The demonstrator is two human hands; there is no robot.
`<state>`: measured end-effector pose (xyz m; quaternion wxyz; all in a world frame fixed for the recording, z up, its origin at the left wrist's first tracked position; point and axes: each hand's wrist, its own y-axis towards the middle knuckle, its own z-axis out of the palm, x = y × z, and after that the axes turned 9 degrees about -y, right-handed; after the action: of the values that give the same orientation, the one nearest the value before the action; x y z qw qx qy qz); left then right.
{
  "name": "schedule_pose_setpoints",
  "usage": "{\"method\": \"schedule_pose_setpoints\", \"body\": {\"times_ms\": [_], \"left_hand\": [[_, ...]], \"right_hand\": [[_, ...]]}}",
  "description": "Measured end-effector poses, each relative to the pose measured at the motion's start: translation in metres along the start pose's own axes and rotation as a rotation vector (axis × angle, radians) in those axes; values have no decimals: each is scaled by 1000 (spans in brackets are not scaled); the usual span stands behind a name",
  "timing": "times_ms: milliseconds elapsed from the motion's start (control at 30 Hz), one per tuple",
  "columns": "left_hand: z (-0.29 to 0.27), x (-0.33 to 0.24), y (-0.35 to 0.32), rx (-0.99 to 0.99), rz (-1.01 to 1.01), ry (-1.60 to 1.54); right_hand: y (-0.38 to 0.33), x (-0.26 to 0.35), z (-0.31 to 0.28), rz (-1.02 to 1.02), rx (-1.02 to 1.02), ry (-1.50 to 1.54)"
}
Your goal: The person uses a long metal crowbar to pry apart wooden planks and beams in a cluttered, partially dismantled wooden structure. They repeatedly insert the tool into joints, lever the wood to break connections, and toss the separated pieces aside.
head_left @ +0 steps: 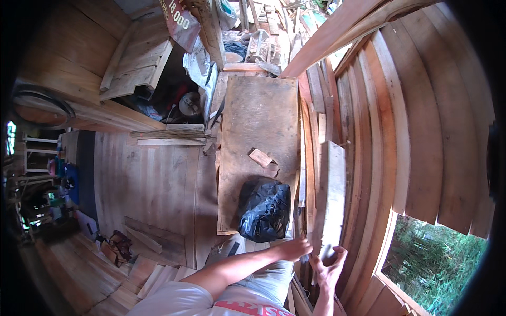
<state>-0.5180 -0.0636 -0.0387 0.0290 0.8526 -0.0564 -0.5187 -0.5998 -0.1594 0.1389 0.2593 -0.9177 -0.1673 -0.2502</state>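
A thick wooden beam (pixel 333 195) stands on the right, its pale face lit, among planks leaning along the wall. My right hand (pixel 328 267) grips its near end, thumb and fingers curled around the edges. Just left of the beam, my left hand (pixel 296 249) is closed; the arm reaches across in front of me, and whatever the fingers hold is hidden. A black plastic bag (pixel 264 210) lies on the near end of the wooden table (pixel 258 116), beside my left forearm. Beyond the bag sits a small wood block (pixel 260 157) with a rounded scrap touching it.
Several long planks (pixel 308 152) fill the gap between the table and the board wall (pixel 421 105). A window opening (pixel 432 263) at right shows greenery. On the left are a plank floor (pixel 147 195), a wooden cabinet (pixel 139 58) and a brown bag (pixel 120 246). Scrap wood lies outside at the far end.
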Motion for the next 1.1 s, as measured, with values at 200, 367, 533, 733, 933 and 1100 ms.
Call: {"method": "schedule_pose_setpoints", "body": {"times_ms": [200,367,533,733,933,1100], "left_hand": [[55,-17,-77,308,-188,-340],[60,-20,-103,226,-249,-463],[48,-21,-125,163,-287,-525],[37,-32,-158,44,-333,-604],[28,-51,-196,-101,-343,-682],[13,-82,-235,-214,-392,-680]], "right_hand": [[-51,57,35,-110,66,3],[-76,100,89,-97,209,74],[-82,147,150,-131,305,34],[-76,160,214,-322,185,-60],[-77,139,246,-324,119,-96],[-89,116,257,-300,137,-94]]}}
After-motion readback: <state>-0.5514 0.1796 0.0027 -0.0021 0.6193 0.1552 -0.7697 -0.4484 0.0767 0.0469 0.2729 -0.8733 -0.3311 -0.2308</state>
